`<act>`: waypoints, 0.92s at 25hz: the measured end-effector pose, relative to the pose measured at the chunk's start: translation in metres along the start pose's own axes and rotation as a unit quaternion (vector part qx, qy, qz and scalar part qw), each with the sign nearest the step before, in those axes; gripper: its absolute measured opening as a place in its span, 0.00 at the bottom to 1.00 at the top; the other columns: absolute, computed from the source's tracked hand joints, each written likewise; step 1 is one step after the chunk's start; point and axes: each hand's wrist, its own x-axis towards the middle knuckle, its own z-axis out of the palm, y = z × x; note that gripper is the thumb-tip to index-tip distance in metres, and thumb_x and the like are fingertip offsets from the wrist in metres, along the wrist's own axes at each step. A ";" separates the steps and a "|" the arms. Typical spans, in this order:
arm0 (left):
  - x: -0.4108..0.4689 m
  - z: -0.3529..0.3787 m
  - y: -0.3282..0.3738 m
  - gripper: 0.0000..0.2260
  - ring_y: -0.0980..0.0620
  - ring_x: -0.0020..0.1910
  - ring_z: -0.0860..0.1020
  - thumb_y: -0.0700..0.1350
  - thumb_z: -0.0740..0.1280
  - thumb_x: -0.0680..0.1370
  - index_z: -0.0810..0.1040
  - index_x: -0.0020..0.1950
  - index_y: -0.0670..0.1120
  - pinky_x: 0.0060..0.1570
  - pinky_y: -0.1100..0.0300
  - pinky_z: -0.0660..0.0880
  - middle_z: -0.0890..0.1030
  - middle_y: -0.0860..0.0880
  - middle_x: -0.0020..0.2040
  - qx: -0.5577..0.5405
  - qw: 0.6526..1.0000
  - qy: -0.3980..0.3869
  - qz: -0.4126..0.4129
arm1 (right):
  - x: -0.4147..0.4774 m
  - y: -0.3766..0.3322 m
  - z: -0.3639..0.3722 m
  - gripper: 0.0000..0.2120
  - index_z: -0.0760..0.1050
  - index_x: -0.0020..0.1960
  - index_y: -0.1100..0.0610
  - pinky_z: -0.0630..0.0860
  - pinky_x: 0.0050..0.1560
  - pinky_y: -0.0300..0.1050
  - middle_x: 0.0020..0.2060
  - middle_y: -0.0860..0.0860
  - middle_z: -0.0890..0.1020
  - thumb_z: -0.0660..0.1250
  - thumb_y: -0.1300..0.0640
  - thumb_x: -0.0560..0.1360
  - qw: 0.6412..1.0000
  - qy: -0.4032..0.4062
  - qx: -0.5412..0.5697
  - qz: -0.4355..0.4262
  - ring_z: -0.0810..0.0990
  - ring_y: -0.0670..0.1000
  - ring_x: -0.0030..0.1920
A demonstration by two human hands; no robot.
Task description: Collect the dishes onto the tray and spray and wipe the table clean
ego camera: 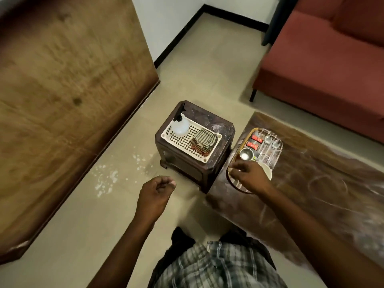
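Note:
A clear tray with a wooden rim lies on the left end of the dark wooden table. On it are a steel cup, two spoons, two red packets and a white plate. My right hand rests over the tray's near end, fingers curled at its rim; what it grips is hidden. My left hand hangs over the floor, loosely curled, holding nothing. A spray bottle and a folded striped cloth lie in a white basket.
The basket sits on a dark brown stool just left of the table. A red sofa stands behind the table. A large wooden panel fills the left. White specks mark the tiled floor.

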 end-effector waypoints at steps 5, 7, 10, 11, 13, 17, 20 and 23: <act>0.090 -0.024 0.040 0.07 0.52 0.45 0.84 0.41 0.75 0.79 0.86 0.56 0.45 0.53 0.55 0.81 0.88 0.46 0.49 0.041 0.996 -0.038 0.071 | 0.040 -0.045 0.033 0.10 0.85 0.59 0.56 0.79 0.38 0.35 0.50 0.51 0.88 0.74 0.54 0.80 0.997 0.054 0.056 0.004 0.82 0.37 0.35; 0.123 -0.022 0.055 0.12 0.50 0.53 0.85 0.41 0.75 0.79 0.84 0.63 0.43 0.53 0.63 0.80 0.88 0.46 0.57 0.059 0.993 -0.052 0.089 | 0.062 -0.050 0.043 0.14 0.85 0.63 0.55 0.84 0.55 0.47 0.55 0.50 0.88 0.75 0.53 0.79 0.996 0.064 0.065 0.020 0.86 0.43 0.49; 0.173 -0.016 0.065 0.26 0.58 0.64 0.79 0.45 0.77 0.79 0.76 0.76 0.46 0.60 0.70 0.72 0.80 0.55 0.68 0.098 0.985 -0.063 0.125 | 0.102 -0.053 0.059 0.19 0.82 0.67 0.55 0.82 0.61 0.50 0.61 0.51 0.86 0.76 0.53 0.77 0.992 0.077 0.082 0.058 0.85 0.50 0.58; 0.187 -0.012 0.065 0.29 0.61 0.65 0.77 0.46 0.77 0.78 0.73 0.78 0.47 0.60 0.74 0.70 0.76 0.58 0.68 0.102 0.985 -0.065 0.125 | 0.115 -0.056 0.062 0.20 0.81 0.68 0.56 0.81 0.61 0.47 0.62 0.52 0.85 0.76 0.53 0.78 0.992 0.076 0.076 0.069 0.84 0.50 0.59; 0.218 0.000 0.066 0.34 0.65 0.64 0.76 0.46 0.78 0.78 0.69 0.81 0.48 0.59 0.80 0.69 0.74 0.59 0.69 0.103 0.983 -0.079 0.129 | 0.143 -0.059 0.069 0.22 0.79 0.71 0.57 0.79 0.63 0.47 0.65 0.53 0.84 0.75 0.55 0.78 0.992 0.072 0.059 0.090 0.83 0.52 0.62; 0.282 0.024 0.058 0.42 0.50 0.75 0.74 0.44 0.81 0.73 0.64 0.83 0.51 0.73 0.53 0.74 0.74 0.50 0.77 0.165 0.965 -0.137 0.148 | 0.197 -0.065 0.086 0.24 0.75 0.73 0.57 0.81 0.65 0.55 0.67 0.56 0.82 0.73 0.56 0.78 0.992 0.058 0.014 0.113 0.83 0.56 0.63; 0.325 0.043 0.054 0.46 0.44 0.77 0.72 0.33 0.79 0.71 0.61 0.85 0.47 0.72 0.53 0.74 0.72 0.45 0.79 0.207 0.957 -0.155 0.134 | 0.231 -0.056 0.101 0.27 0.72 0.76 0.57 0.78 0.67 0.55 0.69 0.58 0.79 0.71 0.58 0.78 0.988 0.051 -0.063 0.131 0.79 0.60 0.68; 0.361 0.048 0.040 0.47 0.42 0.79 0.70 0.37 0.80 0.73 0.58 0.86 0.47 0.71 0.58 0.69 0.70 0.43 0.80 0.246 0.945 -0.158 0.147 | 0.251 -0.037 0.116 0.30 0.67 0.78 0.54 0.78 0.67 0.59 0.70 0.59 0.77 0.69 0.59 0.77 0.978 0.041 -0.149 0.138 0.76 0.63 0.71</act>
